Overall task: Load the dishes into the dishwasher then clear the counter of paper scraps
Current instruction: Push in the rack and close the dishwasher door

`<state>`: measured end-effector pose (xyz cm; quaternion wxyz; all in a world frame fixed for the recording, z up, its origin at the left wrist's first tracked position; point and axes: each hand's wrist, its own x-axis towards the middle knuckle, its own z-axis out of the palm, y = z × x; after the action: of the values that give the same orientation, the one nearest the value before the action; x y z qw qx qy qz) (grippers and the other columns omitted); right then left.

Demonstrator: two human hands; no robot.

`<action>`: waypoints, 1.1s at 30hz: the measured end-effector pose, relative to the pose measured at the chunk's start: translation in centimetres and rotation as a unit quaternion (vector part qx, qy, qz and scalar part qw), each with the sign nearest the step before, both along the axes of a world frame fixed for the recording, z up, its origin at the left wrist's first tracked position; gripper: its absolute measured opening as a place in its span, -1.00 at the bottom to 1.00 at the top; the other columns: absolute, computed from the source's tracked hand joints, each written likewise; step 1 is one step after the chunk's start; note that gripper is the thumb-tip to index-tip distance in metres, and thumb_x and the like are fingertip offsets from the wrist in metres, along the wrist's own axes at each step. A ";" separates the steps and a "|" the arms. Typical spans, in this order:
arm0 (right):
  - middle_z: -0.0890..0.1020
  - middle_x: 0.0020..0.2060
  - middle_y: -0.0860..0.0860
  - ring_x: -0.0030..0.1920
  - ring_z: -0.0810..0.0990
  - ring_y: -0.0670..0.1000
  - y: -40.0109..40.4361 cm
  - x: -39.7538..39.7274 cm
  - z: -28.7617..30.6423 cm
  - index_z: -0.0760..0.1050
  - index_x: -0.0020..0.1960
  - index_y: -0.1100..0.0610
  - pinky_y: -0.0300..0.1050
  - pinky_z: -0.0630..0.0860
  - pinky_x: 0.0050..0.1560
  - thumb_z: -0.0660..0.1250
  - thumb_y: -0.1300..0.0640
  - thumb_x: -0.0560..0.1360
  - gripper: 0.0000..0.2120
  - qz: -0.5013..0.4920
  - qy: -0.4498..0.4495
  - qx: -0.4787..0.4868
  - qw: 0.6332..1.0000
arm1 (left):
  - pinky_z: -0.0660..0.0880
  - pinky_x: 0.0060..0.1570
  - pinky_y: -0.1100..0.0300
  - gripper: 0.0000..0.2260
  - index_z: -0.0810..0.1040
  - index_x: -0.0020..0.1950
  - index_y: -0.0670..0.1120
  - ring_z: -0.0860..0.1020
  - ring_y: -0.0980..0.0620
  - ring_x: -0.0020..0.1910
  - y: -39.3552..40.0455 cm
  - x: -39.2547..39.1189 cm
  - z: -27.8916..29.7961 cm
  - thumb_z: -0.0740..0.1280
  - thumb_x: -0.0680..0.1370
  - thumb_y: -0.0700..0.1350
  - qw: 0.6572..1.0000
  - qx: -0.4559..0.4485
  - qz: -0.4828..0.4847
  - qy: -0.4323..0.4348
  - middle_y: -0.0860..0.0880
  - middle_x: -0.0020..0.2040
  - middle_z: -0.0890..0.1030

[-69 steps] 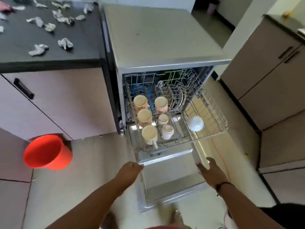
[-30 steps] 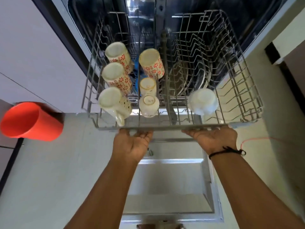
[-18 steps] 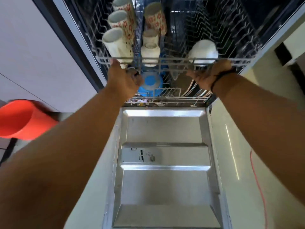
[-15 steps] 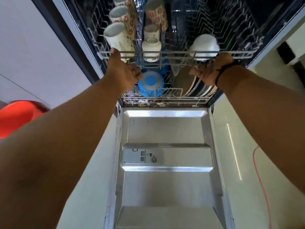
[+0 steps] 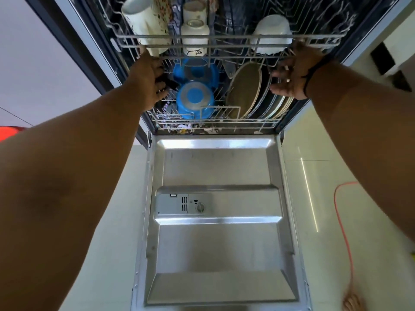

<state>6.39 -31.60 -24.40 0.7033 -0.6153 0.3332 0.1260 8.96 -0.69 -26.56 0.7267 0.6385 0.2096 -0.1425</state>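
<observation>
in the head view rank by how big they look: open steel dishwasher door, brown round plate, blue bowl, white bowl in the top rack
1. Open steel dishwasher door, by far the largest.
2. Brown round plate.
3. Blue bowl and white bowl look alike; rack wires cover part of each, so unranked.

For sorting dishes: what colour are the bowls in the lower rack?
Blue plastic bowls, clearest in the head view.

Head view — steeply down; dishwasher door close
</observation>
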 end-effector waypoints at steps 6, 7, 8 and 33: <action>0.57 0.13 0.11 -0.30 0.60 0.03 4.2 -9.9 -7.3 0.47 0.04 0.05 -0.09 0.56 -0.27 0.09 -0.15 0.62 -0.68 -0.124 -0.022 0.058 0.990 | 0.49 0.10 0.00 -0.43 0.46 0.27 -0.11 0.55 -0.16 0.12 1.2 -8.1 -6.8 -0.03 0.60 0.30 0.997 -0.004 -0.027 0.067 -0.15 0.24 0.55; 0.57 0.15 0.12 -0.31 0.59 0.04 4.8 -12.9 -9.8 0.47 -0.01 0.06 -0.06 0.55 -0.25 0.10 -0.15 0.62 -0.69 -0.126 0.016 0.062 0.990 | 0.49 0.10 -0.01 -0.43 0.45 0.27 -0.13 0.55 -0.18 0.14 1.7 -10.9 -9.1 -0.02 0.60 0.29 0.994 -0.009 -0.029 0.101 -0.17 0.24 0.55; 0.55 0.17 0.13 -0.26 0.56 0.07 5.4 -16.2 -12.3 0.46 -0.03 0.05 -0.04 0.53 -0.22 0.10 -0.15 0.62 -0.69 -0.124 0.062 0.063 0.988 | 0.50 0.07 0.01 -0.44 0.44 0.27 -0.15 0.55 -0.19 0.13 2.3 -14.0 -11.2 -0.01 0.60 0.28 0.989 -0.015 -0.029 0.146 -0.18 0.22 0.55; 0.61 0.17 0.07 0.19 0.55 0.18 6.8 -51.3 -38.6 0.52 0.25 -0.07 0.26 0.47 0.14 0.29 -0.38 0.38 -0.43 -0.446 0.272 0.184 0.833 | -0.02 0.39 -0.36 -0.10 0.20 0.53 0.04 0.18 -0.25 0.48 3.6 -51.9 -36.4 -0.18 0.37 0.55 0.743 -0.263 0.497 0.362 -0.09 0.53 0.22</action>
<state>-44.91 -24.80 -62.98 0.6643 -0.2008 0.7197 0.0201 -42.92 2.92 -62.96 0.7030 0.1273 0.6990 -0.0309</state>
